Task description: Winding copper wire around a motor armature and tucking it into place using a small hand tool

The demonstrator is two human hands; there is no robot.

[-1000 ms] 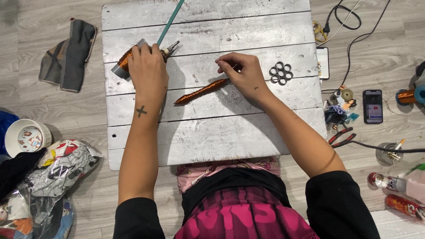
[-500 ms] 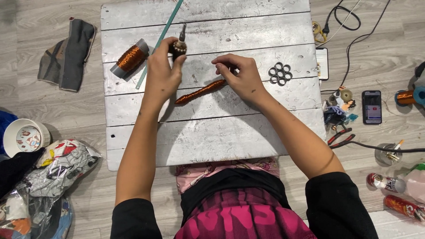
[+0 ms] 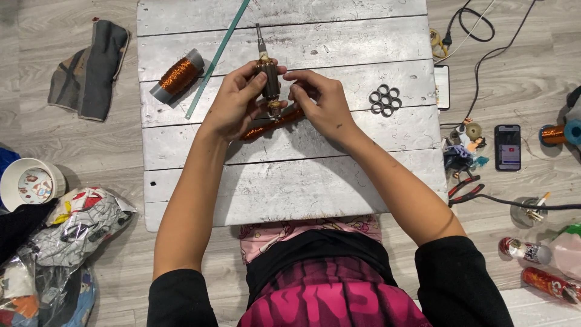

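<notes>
My left hand (image 3: 233, 103) grips a small dark motor armature (image 3: 267, 75) with a metal shaft, held upright over the white plank board (image 3: 290, 175). At the armature's lower end, my right hand (image 3: 321, 103) pinches with its fingertips. Under both hands a long copper-wire-wound piece (image 3: 260, 128) lies on the board, partly hidden. A spool of copper wire (image 3: 177, 75) rests to the left, beside a thin green ruler (image 3: 215, 60).
A cluster of metal rings (image 3: 385, 100) lies on the board at right. On the floor: a folded cloth (image 3: 88, 66), a white bowl (image 3: 30, 181), plastic bags (image 3: 72, 236), a phone (image 3: 508, 147), red-handled pliers (image 3: 466, 189), cables (image 3: 478, 24), another copper spool (image 3: 554, 134), cans (image 3: 525, 249).
My left hand left the copper spool and picked up the armature, lifting it to the middle. The right hand came off the long copper piece to meet it.
</notes>
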